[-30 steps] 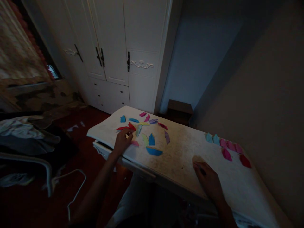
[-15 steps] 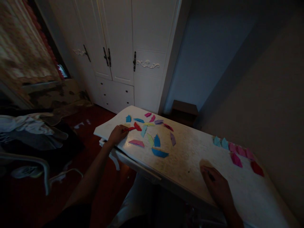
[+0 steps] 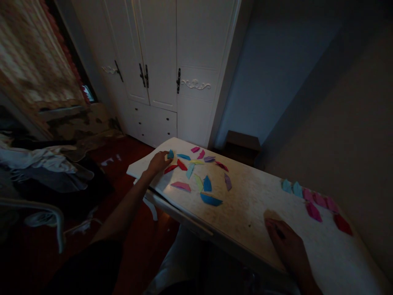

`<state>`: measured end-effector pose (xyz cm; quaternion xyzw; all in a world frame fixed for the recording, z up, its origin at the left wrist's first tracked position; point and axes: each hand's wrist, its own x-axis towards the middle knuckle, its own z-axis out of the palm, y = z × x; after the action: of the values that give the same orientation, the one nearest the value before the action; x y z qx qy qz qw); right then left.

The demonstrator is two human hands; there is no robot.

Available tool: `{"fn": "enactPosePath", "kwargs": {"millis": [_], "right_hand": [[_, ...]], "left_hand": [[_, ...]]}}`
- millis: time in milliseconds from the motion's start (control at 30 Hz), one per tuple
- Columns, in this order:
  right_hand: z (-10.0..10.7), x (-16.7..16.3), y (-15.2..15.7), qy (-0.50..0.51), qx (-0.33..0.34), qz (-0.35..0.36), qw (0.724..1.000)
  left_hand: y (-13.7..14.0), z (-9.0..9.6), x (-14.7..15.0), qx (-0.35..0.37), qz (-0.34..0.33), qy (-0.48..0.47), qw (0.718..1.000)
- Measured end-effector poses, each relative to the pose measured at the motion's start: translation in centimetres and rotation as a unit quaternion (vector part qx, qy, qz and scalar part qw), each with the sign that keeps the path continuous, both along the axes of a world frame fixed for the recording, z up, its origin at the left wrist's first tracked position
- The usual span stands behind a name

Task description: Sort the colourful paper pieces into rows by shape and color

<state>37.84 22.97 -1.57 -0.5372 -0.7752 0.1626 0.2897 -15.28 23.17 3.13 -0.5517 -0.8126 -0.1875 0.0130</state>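
Observation:
My left hand (image 3: 158,163) reaches to the far left of the white table (image 3: 242,184), its fingertips closed on a small blue paper boat (image 3: 170,154). Just below those fingers lies a red folded paper boat (image 3: 171,169), and beside it another red one (image 3: 182,164). Several more folded paper boats in pink, purple, yellow, green and blue are scattered nearby, including a large blue one (image 3: 211,199). My right hand (image 3: 285,239) rests on the right part of the tabletop, fingers curled in, with nothing visible in it.
Along the table's right back edge stand turquoise boats (image 3: 286,186), pink boats (image 3: 319,200) and a red one (image 3: 343,224). A white wardrobe (image 3: 196,110) rises behind the table. Clothes (image 3: 58,164) are heaped at the left, and a brown low cabinet (image 3: 242,141) is by the wall.
My left hand has let go of the red boat, now lying on the table, and moved up and away to the small blue one. My right hand stays on the tabletop.

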Motion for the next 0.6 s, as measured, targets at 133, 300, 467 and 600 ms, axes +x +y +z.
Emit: {"fn": "enactPosePath", "kwargs": {"millis": [133,300,467,600], "right_hand": [[0.2,-0.1,-0.1,-0.005,-0.006,-0.004,1.0],[0.3,-0.2,-0.3,0.001,-0.007,-0.009,1.0],[0.4,-0.3,-0.3,0.007,-0.008,-0.008,1.0],[0.4,-0.3,-0.3,0.008,-0.005,-0.009,1.0]], "left_hand": [[2.7,-0.9,-1.1,-0.036,0.024,0.021,0.999],[3.7,-1.7,-1.6,-0.084,0.01,0.033,0.996],[3.4,-1.7,-1.7,-0.082,-0.004,0.041,0.996],[3.0,-1.6,-1.6,-0.073,-0.004,0.038,0.997]]}}
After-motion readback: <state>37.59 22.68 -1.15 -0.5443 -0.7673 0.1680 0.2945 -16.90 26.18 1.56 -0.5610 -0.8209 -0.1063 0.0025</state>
